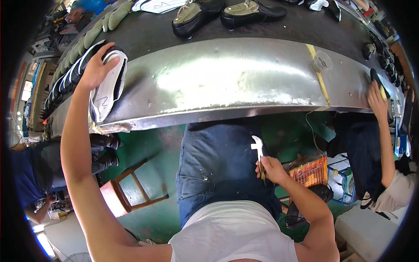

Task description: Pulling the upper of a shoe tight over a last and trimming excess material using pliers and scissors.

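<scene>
My left hand (97, 70) reaches to the left end of the bench. Its fingers are wrapped round a dark shoe upper (104, 100), whose white underside with a dark pen mark faces up. Beside it on the left stands a row of similar dark uppers with white edges (65, 85). Low over my right thigh, my right hand (271, 169) grips a claw hammer (258, 144) by its handle. The silvery hammer head points up and away from me.
A shiny metal sheet (196, 65) covers the bench's near edge. Farther back are black shoes on olive lasts (246, 15). A clear cup (321, 61) stands at the right, near a co-worker's hand (377, 100) on a shoe. A wooden stool (139, 185) is at my left.
</scene>
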Action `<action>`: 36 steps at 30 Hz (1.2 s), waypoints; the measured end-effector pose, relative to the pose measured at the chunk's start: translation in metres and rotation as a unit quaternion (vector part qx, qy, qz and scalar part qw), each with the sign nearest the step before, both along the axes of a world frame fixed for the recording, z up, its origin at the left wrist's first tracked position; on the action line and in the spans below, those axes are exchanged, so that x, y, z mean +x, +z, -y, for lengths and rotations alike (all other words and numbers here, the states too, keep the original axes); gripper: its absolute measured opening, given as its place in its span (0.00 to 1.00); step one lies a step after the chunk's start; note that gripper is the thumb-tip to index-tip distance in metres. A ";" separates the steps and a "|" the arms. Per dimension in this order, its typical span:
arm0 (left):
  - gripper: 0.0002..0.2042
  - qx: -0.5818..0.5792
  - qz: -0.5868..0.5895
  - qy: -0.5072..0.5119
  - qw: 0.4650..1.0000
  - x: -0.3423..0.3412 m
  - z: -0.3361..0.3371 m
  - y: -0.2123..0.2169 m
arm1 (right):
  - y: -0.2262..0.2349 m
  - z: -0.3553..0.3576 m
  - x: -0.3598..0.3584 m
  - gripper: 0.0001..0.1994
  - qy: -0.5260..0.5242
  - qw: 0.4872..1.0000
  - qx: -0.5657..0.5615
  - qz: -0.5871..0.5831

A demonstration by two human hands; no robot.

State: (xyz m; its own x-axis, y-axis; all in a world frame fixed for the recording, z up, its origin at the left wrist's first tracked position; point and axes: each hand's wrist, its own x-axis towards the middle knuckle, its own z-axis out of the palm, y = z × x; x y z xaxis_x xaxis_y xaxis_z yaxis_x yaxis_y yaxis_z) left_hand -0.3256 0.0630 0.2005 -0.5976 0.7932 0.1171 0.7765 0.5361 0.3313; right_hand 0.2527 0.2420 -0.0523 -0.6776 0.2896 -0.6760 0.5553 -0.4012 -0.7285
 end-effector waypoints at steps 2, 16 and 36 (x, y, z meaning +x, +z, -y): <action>0.32 0.128 0.026 -0.036 0.991 0.065 0.025 0.017 | -0.001 0.000 0.002 0.20 0.004 1.000 0.015 0.004; 0.31 0.351 0.555 -0.012 0.754 0.354 0.029 -0.184 | 0.096 0.035 0.003 0.16 0.155 0.958 0.222 -0.093; 0.21 0.274 0.419 -0.049 0.864 0.337 0.026 -0.201 | 0.114 0.036 -0.035 0.13 0.200 0.958 0.159 -0.130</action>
